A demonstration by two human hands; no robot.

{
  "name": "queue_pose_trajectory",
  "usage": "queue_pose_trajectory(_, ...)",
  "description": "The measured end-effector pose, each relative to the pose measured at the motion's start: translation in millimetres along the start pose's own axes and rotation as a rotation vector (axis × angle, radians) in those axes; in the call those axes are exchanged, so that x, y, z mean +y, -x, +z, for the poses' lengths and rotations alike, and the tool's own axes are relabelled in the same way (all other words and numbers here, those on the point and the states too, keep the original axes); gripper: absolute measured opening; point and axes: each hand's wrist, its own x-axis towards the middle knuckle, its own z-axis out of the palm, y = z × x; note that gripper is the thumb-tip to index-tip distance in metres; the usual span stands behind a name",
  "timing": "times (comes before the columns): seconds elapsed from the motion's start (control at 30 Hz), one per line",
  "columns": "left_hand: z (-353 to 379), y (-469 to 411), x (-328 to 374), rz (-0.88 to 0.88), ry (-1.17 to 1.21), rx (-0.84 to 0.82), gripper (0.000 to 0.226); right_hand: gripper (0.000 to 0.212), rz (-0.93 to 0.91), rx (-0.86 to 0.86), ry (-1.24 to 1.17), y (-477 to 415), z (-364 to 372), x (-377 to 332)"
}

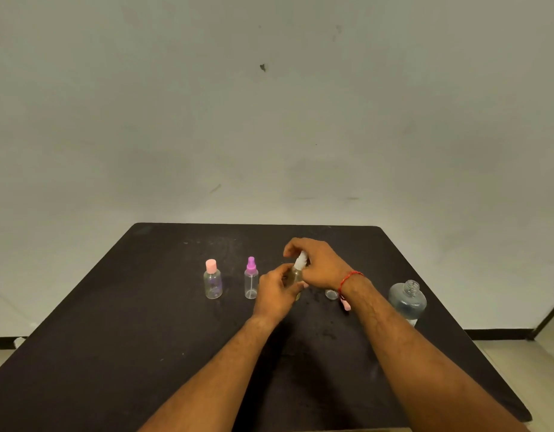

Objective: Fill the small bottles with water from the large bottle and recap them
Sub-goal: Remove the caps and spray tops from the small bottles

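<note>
- Gripping the small clear bottle (296, 277), the left hand (275, 296) has its fingers curled round the body, near the middle of the desk (113, 338).
- Right hand (319, 265): reaches from above, fingers and thumb pinched on the white spray top (300, 261), which sits at the neck of the same bottle. Whether the top is fully seated cannot be told.
- Small clear bottle: upright or nearly so, largely hidden by both hands; its fill level cannot be read.
- Purple-topped spray bottle (251, 279): upright on the desk, capped, just beside the left hand on its left side, not touched.
- Pink-capped bottle (212, 280): upright, capped, further left, apart from the purple-topped one. Its contents cannot be judged.
- Clear cap (331, 294): lies on the desk just under the right wrist.
- Large bottle (407, 299): stands to the right of the right forearm, near the desk's right edge, neck thread bare, no cap on it, with clear liquid in the lower part.
- Red thread (350, 277): tied round the right wrist.
- Wall (269, 120): plain and pale, behind the desk's far edge.
</note>
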Motion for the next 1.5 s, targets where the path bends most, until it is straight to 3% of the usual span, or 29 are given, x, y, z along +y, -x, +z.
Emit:
queue_pose_trajectory(0.07, 1, 1, 0, -0.003, 0.023, 0.005, 0.029, 0.039, 0.054, 0.042, 0.003, 1, 1, 1)
queue_pose_trajectory(0.27, -1, 2, 0, -0.025, -0.032, 0.001, 0.037, 0.009, 0.149, 0.044, 0.160, -2, -2, -2)
queue_pose_trajectory(0.5, -2, -1, -5, -0.086, 0.008, 0.026, 0.035, 0.027, 0.111, 0.135, 0.170, 3, -25, -10)
queue_pose_trajectory(0.73, 4, -9, -15, -0.119, -0.055, 0.070, 0.032, 0.019, 0.207, 0.346, 0.123, 22, -31, 3)
queue_pose_trajectory(1.0, 15, -14, -24, -0.148, -0.093, 0.099, 0.029, 0.012, 0.371, 0.515, 0.018, 41, 28, 32)
queue_pose_trajectory(1.5, 25, -20, -41, -0.143, -0.055, 0.141, 0.044, 0.014, 0.559, 0.595, -0.126, 44, 98, 44)
